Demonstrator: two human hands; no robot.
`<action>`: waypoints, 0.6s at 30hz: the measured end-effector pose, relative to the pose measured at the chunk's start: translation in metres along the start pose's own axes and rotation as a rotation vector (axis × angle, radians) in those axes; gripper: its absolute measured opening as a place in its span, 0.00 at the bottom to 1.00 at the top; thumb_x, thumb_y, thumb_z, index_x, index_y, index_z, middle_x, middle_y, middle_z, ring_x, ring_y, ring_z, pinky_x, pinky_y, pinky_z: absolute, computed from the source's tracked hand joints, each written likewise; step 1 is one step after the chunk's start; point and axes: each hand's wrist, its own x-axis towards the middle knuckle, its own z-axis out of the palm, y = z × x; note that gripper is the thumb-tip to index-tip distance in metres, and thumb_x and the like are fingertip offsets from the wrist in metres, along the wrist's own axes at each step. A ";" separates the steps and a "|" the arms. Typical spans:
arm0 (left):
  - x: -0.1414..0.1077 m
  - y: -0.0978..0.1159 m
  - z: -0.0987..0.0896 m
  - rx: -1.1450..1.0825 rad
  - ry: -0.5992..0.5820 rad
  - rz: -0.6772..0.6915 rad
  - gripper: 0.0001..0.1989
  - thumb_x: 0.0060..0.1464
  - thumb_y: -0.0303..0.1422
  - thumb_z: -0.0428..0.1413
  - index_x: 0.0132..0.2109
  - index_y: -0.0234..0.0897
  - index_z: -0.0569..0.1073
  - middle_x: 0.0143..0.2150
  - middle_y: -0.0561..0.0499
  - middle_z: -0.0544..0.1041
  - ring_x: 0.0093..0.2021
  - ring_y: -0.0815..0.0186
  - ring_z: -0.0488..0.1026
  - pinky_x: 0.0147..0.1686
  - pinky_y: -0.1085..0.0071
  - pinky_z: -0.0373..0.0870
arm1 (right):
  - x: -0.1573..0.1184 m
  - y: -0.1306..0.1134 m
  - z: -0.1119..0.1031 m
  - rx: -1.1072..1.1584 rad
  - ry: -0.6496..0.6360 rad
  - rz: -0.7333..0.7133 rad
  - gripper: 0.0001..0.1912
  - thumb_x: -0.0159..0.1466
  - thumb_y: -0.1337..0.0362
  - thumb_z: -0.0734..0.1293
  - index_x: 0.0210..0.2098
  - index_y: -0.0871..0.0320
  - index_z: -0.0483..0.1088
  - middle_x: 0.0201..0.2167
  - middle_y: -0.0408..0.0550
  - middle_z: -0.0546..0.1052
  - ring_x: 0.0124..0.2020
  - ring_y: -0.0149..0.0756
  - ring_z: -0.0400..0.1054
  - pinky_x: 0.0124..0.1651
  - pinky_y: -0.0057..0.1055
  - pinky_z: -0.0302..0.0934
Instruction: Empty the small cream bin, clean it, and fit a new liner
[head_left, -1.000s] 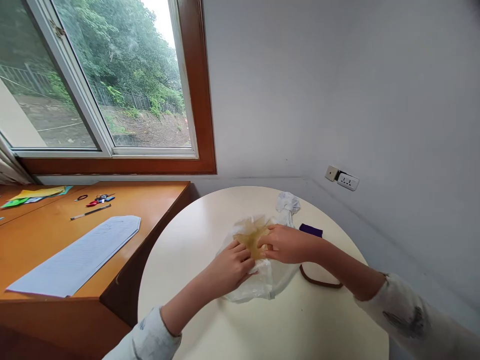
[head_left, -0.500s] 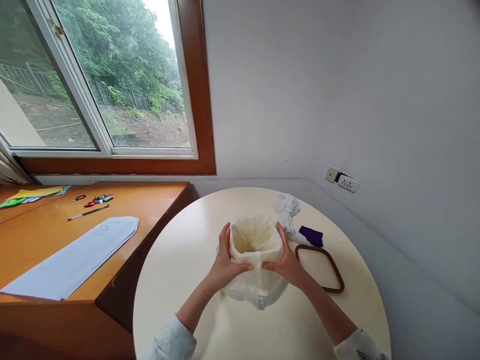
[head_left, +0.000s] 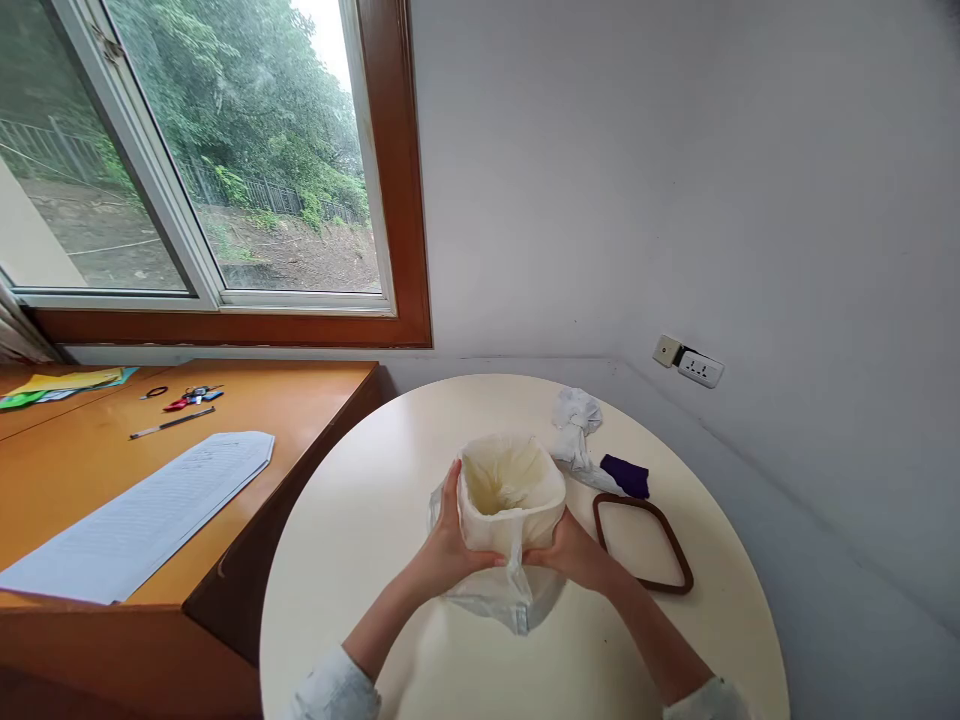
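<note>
A small bin, with a white plastic bag lining it and folded over its rim, stands on the round cream table. My left hand is wrapped round its left side, thumb across the front. On the right side my right hand grips it lower down, fingers partly hidden behind the bin. Both thumbs press on the bag near a loose strip that hangs at the front. The bag's lower part flares out loosely below my hands.
Right of the bin lie a brown rounded frame, a dark purple cloth-like piece and a knotted white plastic bag. A wooden desk at left holds papers, a pen and keys.
Both hands have slid down the bin's sides from the rim, the right one lower. The bag's front strip has shifted slightly downward.
</note>
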 end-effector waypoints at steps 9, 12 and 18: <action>0.014 0.043 -0.050 0.483 -0.108 0.287 0.15 0.48 0.42 0.59 0.41 0.40 0.71 0.66 0.43 0.47 0.66 0.45 0.39 0.57 0.36 0.42 | -0.002 -0.068 -0.040 -0.455 0.102 -0.279 0.45 0.51 0.53 0.71 0.63 0.47 0.46 0.65 0.50 0.49 0.65 0.48 0.40 0.64 0.49 0.42; 0.017 0.047 -0.040 0.468 -0.170 0.376 0.06 0.54 0.35 0.54 0.34 0.37 0.67 0.60 0.42 0.61 0.63 0.54 0.52 0.59 0.44 0.50 | 0.002 -0.064 -0.019 -0.594 0.101 -0.440 0.42 0.52 0.56 0.71 0.61 0.47 0.49 0.60 0.50 0.60 0.62 0.47 0.49 0.63 0.51 0.42; 0.006 0.051 -0.024 0.460 -0.156 0.405 0.05 0.55 0.28 0.53 0.33 0.38 0.63 0.54 0.44 0.67 0.60 0.59 0.55 0.56 0.53 0.62 | 0.001 -0.046 -0.006 -0.753 0.167 -0.549 0.29 0.57 0.61 0.68 0.57 0.47 0.57 0.27 0.40 0.73 0.32 0.37 0.68 0.60 0.54 0.47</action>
